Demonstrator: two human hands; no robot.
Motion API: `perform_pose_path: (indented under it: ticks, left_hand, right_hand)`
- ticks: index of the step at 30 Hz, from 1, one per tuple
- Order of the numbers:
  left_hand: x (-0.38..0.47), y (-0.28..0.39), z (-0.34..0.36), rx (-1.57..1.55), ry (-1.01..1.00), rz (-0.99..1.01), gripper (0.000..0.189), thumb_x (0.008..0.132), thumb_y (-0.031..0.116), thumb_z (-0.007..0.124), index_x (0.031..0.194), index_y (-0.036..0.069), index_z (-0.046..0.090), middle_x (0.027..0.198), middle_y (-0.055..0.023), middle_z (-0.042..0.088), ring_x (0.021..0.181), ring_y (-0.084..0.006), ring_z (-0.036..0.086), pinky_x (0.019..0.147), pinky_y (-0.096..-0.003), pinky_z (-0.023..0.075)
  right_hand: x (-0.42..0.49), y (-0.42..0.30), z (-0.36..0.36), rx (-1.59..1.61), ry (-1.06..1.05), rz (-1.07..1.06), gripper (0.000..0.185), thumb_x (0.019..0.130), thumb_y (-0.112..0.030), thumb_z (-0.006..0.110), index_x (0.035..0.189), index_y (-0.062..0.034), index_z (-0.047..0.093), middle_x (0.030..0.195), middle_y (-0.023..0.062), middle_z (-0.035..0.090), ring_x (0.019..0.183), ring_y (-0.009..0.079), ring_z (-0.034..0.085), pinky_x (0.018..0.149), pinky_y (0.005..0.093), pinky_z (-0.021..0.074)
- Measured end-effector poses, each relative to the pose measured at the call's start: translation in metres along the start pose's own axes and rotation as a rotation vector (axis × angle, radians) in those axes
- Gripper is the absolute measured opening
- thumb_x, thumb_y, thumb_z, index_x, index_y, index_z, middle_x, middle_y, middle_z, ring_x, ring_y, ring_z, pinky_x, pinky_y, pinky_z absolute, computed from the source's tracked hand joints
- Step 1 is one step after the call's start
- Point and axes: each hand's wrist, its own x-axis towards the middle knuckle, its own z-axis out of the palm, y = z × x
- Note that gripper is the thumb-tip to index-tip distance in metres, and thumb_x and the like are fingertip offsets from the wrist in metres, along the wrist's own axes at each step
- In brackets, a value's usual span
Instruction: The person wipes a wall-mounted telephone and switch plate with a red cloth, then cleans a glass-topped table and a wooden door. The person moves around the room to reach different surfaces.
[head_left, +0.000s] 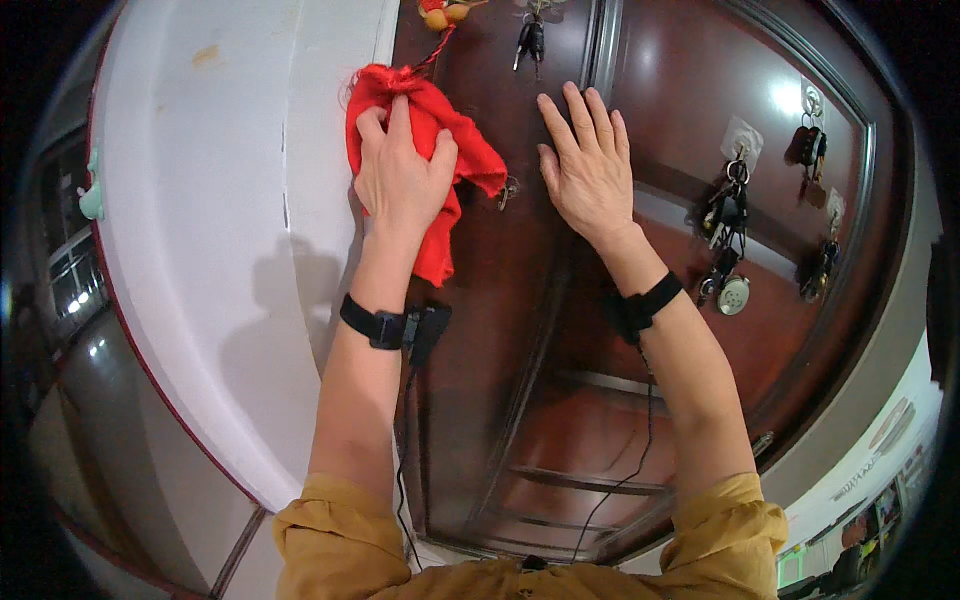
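My left hand (405, 169) grips a bright red cloth (472, 154) with bent fingers. The cloth lies bunched against the left edge of a dark red-brown panelled wooden door (510, 277), and one end of it hangs down below the hand. My right hand (591, 161) is at the same door further right, palm toward the wood, fingers pointing up and holding nothing. Between the hands, just right of the cloth, a small metal hook (508, 193) is fixed to the door. Above the cloth hangs an orange gourd-shaped ornament (444, 15) on a red cord.
Key bunches hang from clear adhesive hooks: black keys (531, 41) at the top, a large bunch (726, 217) with a round tag, and more keys (810, 150) at right. A white wall (217, 187) borders the door's left. Cables (403, 465) trail from both wrist straps.
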Motion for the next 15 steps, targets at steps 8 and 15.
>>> perform_pose_path:
  ticks: [8, 15]
  left_hand:
    - [-0.05, -0.02, -0.009, 0.108, -0.102, 0.041, 0.069, 0.087, 0.031, 0.068, 0.149, 0.011, 0.048, 0.134, -0.0213, 0.048, 0.118, -0.0435, 0.057, 0.087, -0.0528, 0.0543]
    - [-0.193, -0.055, -0.029, 0.124, -0.181, -0.04, 0.069, 0.085, 0.026, 0.071, 0.148, 0.008, 0.049, 0.136, -0.0255, 0.047, 0.121, -0.046, 0.054, 0.096, -0.0524, 0.0505]
  right_hand:
    - [-0.002, 0.0, 0.004, -0.004, 0.015, -0.003, 0.058, 0.095, -0.026, 0.065, 0.15, -0.0193, 0.05, 0.157, 0.0094, 0.044, 0.146, 0.0317, 0.038, 0.121, 0.053, 0.0287]
    - [-0.005, -0.007, 0.003, 0.006, 0.019, 0.028, 0.057, 0.095, -0.025, 0.064, 0.15, -0.0199, 0.049, 0.158, 0.0098, 0.043, 0.147, 0.032, 0.038, 0.121, 0.054, 0.0292]
